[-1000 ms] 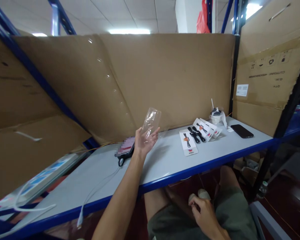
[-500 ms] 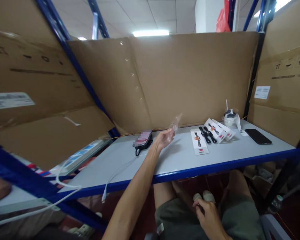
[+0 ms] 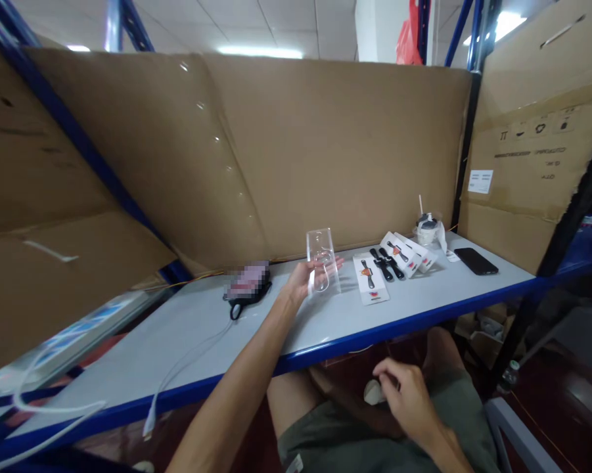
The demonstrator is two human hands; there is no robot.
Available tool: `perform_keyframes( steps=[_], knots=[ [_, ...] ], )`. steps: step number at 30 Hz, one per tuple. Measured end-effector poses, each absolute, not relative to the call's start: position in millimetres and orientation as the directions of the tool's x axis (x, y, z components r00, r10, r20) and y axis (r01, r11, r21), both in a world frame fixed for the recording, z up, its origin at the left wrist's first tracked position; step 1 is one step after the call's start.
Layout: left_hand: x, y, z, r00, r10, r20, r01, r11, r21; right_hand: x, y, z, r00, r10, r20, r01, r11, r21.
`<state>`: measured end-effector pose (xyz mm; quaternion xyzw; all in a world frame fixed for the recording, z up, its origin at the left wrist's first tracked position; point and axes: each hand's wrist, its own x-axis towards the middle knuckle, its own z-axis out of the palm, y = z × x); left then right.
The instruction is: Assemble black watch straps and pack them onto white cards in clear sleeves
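My left hand (image 3: 306,278) reaches out over the white shelf top (image 3: 325,315) and holds a clear plastic sleeve (image 3: 321,261) upright by its lower part. To its right lie white cards with black watch straps (image 3: 384,266) on them. My right hand (image 3: 405,397) hangs low over my lap, below the shelf's blue edge, with its fingers curled; what they hold, if anything, I cannot make out. A small whitish object (image 3: 373,392) sits just beside its fingertips.
A blurred pink item on a black case (image 3: 247,288) lies left of my left hand, with a white cable (image 3: 177,374) trailing off the shelf. A lidded cup with a straw (image 3: 426,228) and a black phone (image 3: 476,261) sit at the right. Cardboard sheets wall the back and sides.
My left hand has turned the clear sleeve from a slanted, edge-on pose to upright and broad-side. My right hand has lifted slightly over my lap. The camera view swung back to the right.
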<state>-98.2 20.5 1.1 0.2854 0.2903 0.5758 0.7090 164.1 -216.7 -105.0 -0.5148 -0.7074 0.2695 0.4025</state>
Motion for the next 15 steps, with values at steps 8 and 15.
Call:
perform_keyframes(
  steps=[8, 15],
  knots=[
    [-49.0, 36.8, 8.8, 0.27, 0.963, -0.013, -0.713, 0.208, 0.67, 181.2, -80.9, 12.7, 0.048, 0.932, 0.358, 0.924, 0.095, -0.37],
    [-57.1, 33.7, -2.3, 0.289, 0.954, 0.085, -0.69, 0.145, 0.709, 161.0, -22.4, -4.7, -0.05, 0.987, 0.151, 0.981, 0.076, -0.176]
  ],
)
